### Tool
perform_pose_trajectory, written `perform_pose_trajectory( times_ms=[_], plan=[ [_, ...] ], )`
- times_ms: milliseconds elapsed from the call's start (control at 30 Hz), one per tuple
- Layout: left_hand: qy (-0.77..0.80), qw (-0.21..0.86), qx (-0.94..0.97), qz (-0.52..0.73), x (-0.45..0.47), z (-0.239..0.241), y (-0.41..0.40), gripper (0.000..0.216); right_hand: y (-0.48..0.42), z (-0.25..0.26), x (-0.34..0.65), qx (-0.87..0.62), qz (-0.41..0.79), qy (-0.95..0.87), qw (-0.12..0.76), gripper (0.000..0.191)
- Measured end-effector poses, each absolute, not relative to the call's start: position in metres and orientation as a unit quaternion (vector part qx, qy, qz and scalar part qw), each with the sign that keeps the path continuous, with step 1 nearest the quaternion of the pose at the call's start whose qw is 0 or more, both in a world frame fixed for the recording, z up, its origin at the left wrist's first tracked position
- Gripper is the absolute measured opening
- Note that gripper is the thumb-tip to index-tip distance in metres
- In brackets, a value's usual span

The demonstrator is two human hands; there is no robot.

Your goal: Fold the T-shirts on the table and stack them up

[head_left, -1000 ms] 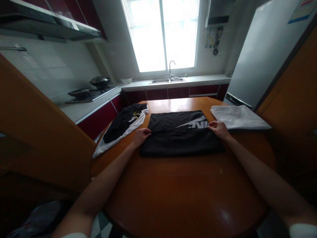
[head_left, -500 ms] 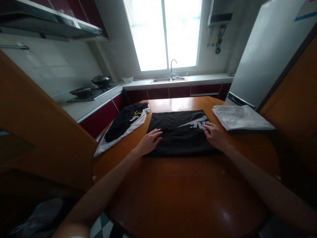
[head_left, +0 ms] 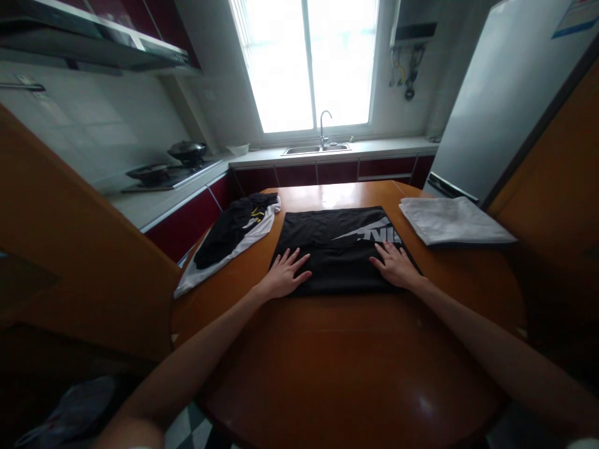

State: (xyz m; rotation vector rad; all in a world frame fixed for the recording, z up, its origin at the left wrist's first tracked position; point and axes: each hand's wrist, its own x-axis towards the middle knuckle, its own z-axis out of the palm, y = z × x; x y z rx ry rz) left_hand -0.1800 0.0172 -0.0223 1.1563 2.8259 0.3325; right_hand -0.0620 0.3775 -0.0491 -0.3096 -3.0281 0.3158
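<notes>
A folded black garment (head_left: pixel 339 246) with a white logo lies in the middle of a round wooden table (head_left: pixel 355 362). My left hand (head_left: pixel 285 277) rests flat on its near left part, fingers spread. My right hand (head_left: pixel 395 265) lies flat on its near right part, fingers stretched out. Neither hand holds anything.
A black and white heap of clothes (head_left: pixel 231 234) sits at the table's left edge. A folded white cloth (head_left: pixel 452 221) lies at the right. Behind are a counter with a sink (head_left: pixel 316 148), a stove with a pan (head_left: pixel 187 153), and a fridge (head_left: pixel 505 100).
The garment's near edge has been folded away from me, making it shorter. Both hands moved inward from the side edges and now press flat on its near part.
</notes>
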Motion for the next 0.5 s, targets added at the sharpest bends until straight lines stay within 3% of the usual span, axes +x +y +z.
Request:
perform_pose_trajectory(
  times_ms=[233,367,500],
  plan=[
    [0.935,0.021,0.341,0.093,-0.195,-0.017,0.005,0.076,0.388,-0.050,-0.070,-0.114,0.174,-0.975,0.081,0.063],
    [0.941,0.039,0.329,0.069,-0.199,-0.025,0.003,0.077,0.395,-0.050,-0.071,-0.118,0.143,-0.975,0.124,0.059],
    [0.942,0.042,0.325,0.068,-0.200,-0.028,0.003,0.078,0.398,-0.054,-0.068,-0.125,0.117,-0.982,0.076,0.063]
  ],
)
